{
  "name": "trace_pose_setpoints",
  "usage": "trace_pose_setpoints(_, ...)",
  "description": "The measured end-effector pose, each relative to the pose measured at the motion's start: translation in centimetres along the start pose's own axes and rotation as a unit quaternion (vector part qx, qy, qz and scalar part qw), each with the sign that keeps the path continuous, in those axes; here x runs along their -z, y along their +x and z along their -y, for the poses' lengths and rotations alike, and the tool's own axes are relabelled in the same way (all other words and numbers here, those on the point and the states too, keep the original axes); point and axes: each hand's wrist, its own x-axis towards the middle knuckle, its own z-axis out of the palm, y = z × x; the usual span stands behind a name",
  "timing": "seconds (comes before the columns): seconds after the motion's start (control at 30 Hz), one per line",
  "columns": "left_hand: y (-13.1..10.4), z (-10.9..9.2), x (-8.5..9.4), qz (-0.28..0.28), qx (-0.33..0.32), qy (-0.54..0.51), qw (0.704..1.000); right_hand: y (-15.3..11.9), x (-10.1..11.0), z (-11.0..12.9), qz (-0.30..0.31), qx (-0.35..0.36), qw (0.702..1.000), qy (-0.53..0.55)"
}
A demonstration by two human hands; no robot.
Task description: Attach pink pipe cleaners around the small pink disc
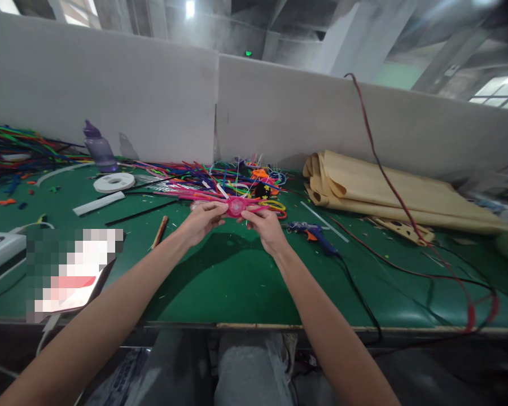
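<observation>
A round pink piece (236, 207) with a paler middle is held up over the green table, between my two hands. My left hand (204, 221) pinches its left edge. On the other side, my right hand (265, 223) grips the right edge between thumb and fingers. Just behind the piece lies a heap of colourful fuzzy stems (190, 175), pink, blue, black and green among them. A blue glue gun (317, 234) with an orange trigger rests to the right of my right hand.
At the left are a purple bottle (99, 148), a white tape roll (114, 182), a brown-handled tool (160, 232) and a phone (76, 276), its screen blurred. Folded brown paper (389, 189) lies at right. A red-black cable (379, 163) hangs across it. A white partition (122, 96) stands behind.
</observation>
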Motion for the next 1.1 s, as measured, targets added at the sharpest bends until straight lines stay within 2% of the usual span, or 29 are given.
trace_pose_setpoints(0.23, -0.23, 0.0, -0.01, 0.036, -0.032, 0.097, 0.994, -0.31, -0.07, 0.49, 0.073, -0.047, 0.996, 0.018)
trace_pose_setpoints(0.77, -0.4, 0.44, -0.24, 0.034, -0.036, 0.084, 0.995, -0.33, -0.58, 0.03, -0.005, -0.067, 0.996, 0.063)
trace_pose_setpoints(0.93, -0.35, 0.64, -0.25, 0.034, -0.034, 0.07, 0.996, -0.3, -0.49, 0.05, 0.028, -0.041, 0.997, 0.054)
trace_pose_setpoints(1.1, -0.23, 0.55, -0.03, 0.018, -0.042, 0.098, 0.994, -0.48, -0.59, 0.58, 0.052, -0.026, 0.998, 0.016)
